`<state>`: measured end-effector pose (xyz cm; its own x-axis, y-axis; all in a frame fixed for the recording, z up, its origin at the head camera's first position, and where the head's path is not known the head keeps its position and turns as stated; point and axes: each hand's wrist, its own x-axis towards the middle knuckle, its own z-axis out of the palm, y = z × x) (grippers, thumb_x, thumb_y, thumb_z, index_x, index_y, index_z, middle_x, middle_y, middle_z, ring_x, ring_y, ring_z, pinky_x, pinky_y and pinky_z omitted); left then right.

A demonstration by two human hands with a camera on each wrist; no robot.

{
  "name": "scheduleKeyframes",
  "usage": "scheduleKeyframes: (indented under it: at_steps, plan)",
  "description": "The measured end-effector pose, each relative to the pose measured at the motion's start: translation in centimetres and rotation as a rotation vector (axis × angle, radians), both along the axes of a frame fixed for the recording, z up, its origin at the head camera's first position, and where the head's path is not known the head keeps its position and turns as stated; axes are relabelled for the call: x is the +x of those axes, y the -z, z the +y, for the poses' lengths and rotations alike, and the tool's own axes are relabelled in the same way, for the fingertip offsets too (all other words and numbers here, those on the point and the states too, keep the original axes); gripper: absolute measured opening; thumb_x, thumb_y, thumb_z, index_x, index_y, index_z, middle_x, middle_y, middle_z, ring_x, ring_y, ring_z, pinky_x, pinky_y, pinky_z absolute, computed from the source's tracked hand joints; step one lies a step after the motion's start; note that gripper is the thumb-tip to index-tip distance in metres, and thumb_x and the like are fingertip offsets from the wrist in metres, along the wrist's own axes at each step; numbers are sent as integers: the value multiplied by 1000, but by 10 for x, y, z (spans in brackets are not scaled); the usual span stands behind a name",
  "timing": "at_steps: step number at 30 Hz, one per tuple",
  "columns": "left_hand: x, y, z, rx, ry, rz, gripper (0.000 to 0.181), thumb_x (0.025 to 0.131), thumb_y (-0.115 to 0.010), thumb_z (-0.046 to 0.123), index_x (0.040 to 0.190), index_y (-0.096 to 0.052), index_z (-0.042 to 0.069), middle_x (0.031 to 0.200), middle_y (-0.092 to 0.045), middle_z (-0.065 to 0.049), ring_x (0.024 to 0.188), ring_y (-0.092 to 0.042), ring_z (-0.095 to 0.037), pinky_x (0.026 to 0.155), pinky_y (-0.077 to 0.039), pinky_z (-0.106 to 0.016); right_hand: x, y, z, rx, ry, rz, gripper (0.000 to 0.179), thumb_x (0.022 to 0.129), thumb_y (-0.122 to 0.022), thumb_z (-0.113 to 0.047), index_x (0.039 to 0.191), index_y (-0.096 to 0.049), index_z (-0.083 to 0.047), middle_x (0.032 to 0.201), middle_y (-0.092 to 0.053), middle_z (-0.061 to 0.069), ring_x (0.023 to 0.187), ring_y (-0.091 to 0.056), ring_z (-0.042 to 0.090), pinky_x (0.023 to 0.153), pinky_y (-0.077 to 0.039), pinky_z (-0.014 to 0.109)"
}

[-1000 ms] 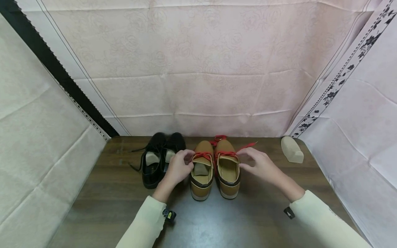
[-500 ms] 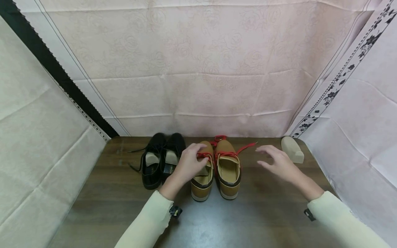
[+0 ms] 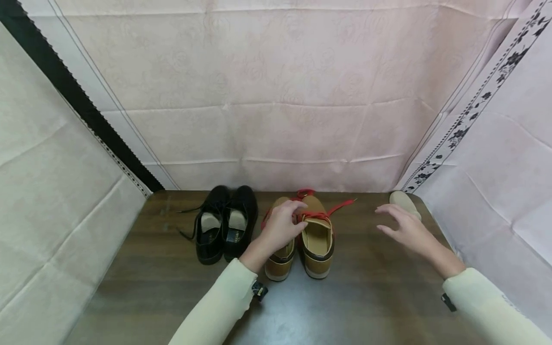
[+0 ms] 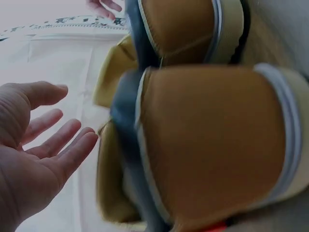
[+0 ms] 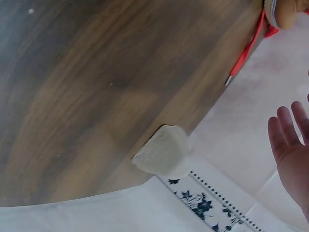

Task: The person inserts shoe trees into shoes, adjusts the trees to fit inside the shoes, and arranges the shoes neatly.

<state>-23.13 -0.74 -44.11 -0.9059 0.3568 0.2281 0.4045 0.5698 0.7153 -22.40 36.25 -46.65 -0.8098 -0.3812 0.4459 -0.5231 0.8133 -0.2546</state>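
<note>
Two tan shoes with red laces stand side by side, toes toward the back wall. Above the left tan shoe (image 3: pixel 278 269) is my left hand (image 3: pixel 282 226), fingers spread and nothing in them; it covers much of that shoe. The right tan shoe (image 3: pixel 318 262) has a bare interior. In the left wrist view, the left hand (image 4: pixel 48 150) is apart from the tan heel (image 4: pixel 212 140). Farther right, my right hand (image 3: pixel 403 227) hovers with loose fingers, just short of a cream shoe insert (image 3: pixel 404 201). In the right wrist view the cream insert (image 5: pixel 166 152) lies away from the hand.
Left of the tan pair stand two black shoes, the left black shoe (image 3: pixel 209 253) and right black shoe (image 3: pixel 247 201), with pale inserts inside. A red lace (image 3: pixel 341 206) trails from the tan shoe. Cloth walls (image 3: pixel 284 134) bound the wooden tabletop (image 3: pixel 151 287) behind and at both sides.
Both hands have left the sides of the tan pair. The left hand has moved right over the left tan shoe, and the right hand has moved right toward the cream insert. The shoes look unmoved.
</note>
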Motion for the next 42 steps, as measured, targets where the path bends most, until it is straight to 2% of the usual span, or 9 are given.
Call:
scheduleKeyframes:
  at_steps: [6, 11, 17, 22, 25, 31, 37, 42]
  plan:
    - [1, 5, 18, 39, -35, -4, 37, 88, -82, 9, 123, -71, 9, 109, -69, -14, 87, -61, -20, 75, -54, -27, -5, 5, 13, -16, 52, -22, 42, 82, -86, -5, 120, -67, -5, 119, -71, 14, 97, -69, 31, 76, -58, 48]
    - [1, 5, 25, 15, -64, -1, 37, 88, -82, 7, 123, -71, 6, 106, -67, -14, 84, -56, -16, 73, -52, -26, -9, 8, 20, -62, 108, -74, 42, 85, -83, -5, 123, -65, -5, 119, -69, 18, 104, -68, 38, 82, -59, 55]
    - [-2, 6, 28, -15, -89, -28, 37, 89, -80, 7, 125, -70, 3, 117, -69, -15, 93, -63, -22, 83, -57, -33, -11, 12, 28, -76, 170, -100, 41, 87, -81, -7, 125, -64, -3, 120, -67, 21, 106, -66, 40, 83, -57, 58]
    - [-4, 11, 29, -40, -109, -56, 35, 90, -79, 9, 124, -70, 5, 116, -69, -14, 90, -60, -19, 81, -56, -32, -15, 17, 34, -101, 208, -54, 43, 86, -82, -6, 124, -64, 0, 121, -64, 22, 107, -62, 41, 85, -53, 60]
    - [-6, 16, 29, -50, -122, -68, 31, 90, -79, 9, 121, -71, 6, 110, -68, -11, 91, -60, -18, 81, -55, -31, -17, 20, 37, -124, 225, -17, 44, 84, -83, -5, 123, -64, 2, 124, -63, 25, 115, -57, 44, 94, -46, 62]
    - [-8, 23, 28, -11, -144, -64, 24, 90, -79, 7, 113, -73, 4, 103, -68, -10, 93, -63, -21, 84, -56, -34, -21, 25, 44, -197, 290, -37, 47, 84, -81, -6, 125, -61, 5, 136, -54, 32, 129, -45, 53, 105, -34, 69]
    - [-11, 29, 27, 19, -169, -75, 20, 90, -80, 9, 108, -75, 3, 99, -72, -8, 88, -66, -18, 78, -57, -31, -25, 33, 54, -255, 352, -30, 50, 84, -81, -6, 127, -60, 8, 138, -52, 36, 129, -45, 55, 108, -34, 66]
    - [-13, 34, 27, 60, -195, -100, 18, 90, -80, 10, 106, -76, 2, 98, -75, -9, 89, -70, -18, 76, -59, -30, -24, 39, 61, -251, 437, -106, 54, 88, -79, -11, 133, -56, 10, 140, -48, 39, 130, -43, 57, 107, -33, 68]
